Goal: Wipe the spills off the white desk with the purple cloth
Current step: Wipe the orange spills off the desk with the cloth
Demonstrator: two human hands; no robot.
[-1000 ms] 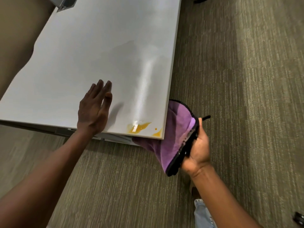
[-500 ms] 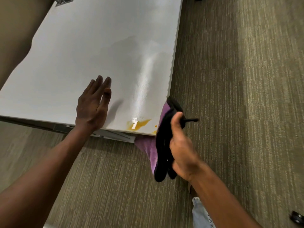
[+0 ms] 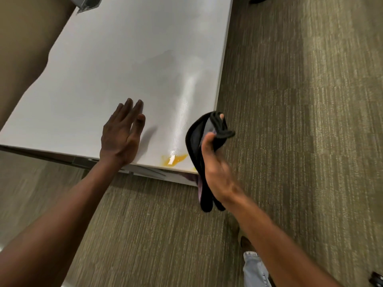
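The white desk [image 3: 128, 65] fills the upper left. An orange spill [image 3: 173, 158] lies at its near right corner, close to the front edge. My left hand [image 3: 120, 135] rests flat on the desk with straight fingers, left of the spill. My right hand [image 3: 215, 168] grips the purple cloth [image 3: 195, 139], which shows mostly its black edging and dark side here, with only a sliver of purple below the desk corner. The cloth hangs beside the desk's right corner, overlapping its edge just right of the spill.
Grey-green carpet [image 3: 300, 121] covers the floor to the right and in front. A metal bracket [image 3: 88, 3] sits at the desk's far left corner. My jeans leg and shoe [image 3: 251, 264] show at the bottom. A small dark object [image 3: 376, 279] lies at the bottom right.
My right hand has turned over and moved left toward the desk corner, folding the cloth so its purple face is hidden. The left hand stayed flat on the desk.
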